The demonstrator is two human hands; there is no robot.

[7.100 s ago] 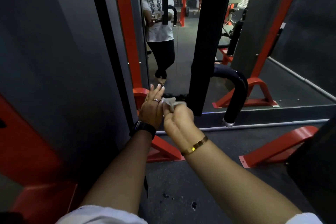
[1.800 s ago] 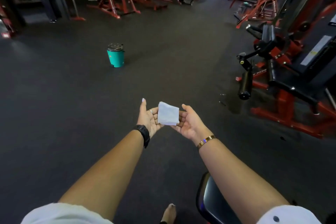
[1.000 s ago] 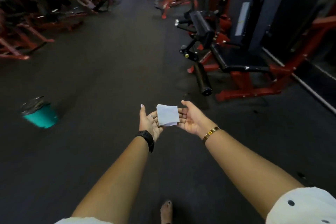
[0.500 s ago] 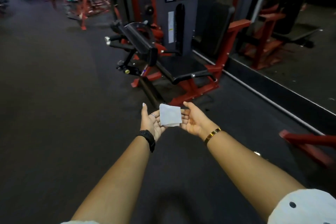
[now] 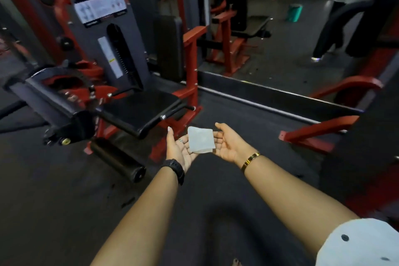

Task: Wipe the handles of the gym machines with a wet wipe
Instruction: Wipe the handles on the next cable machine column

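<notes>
**Left hand** [image 5: 177, 151]: palm up, fingers straight and together, thumb raised, gripping nothing. Black watch [image 5: 176, 169] on the wrist, ring [image 5: 181, 140] on one finger.

**Right hand** [image 5: 229, 145]: palm up, fingers straight and slightly spread, thumb out, gripping nothing. Gold bracelet [image 5: 250, 159] on the wrist. White dotted sleeve [image 5: 356, 244] at the near end of that arm.

**Wipe** [image 5: 200, 140]: white, folded to a rough square. Lies flat across the fingertips of both hands, bridging the gap between them. Touches no machine.

**Machine** [image 5: 138, 34]: red frame and grey weight housing with a placard, ahead and left of the left hand.
- Seat [image 5: 140, 110]: black, just beyond the left thumb.
- Seat handle [image 5: 179, 111]: black grip on a chrome collar, just beyond the left hand, apart from the wipe.
- Roller pad [image 5: 117, 160]: black, left of the left hand, low by the floor.

**Mirror** [image 5: 280, 49]: beyond the right hand, behind a dark sill. Reflects red frames, a teal bucket [image 5: 294, 12] and a standing person, all blurred.

**Red bar** [image 5: 315, 130]: low, right of the right hand.

**Floor** [image 5: 54, 201]: dark rubber, under both arms.
</notes>
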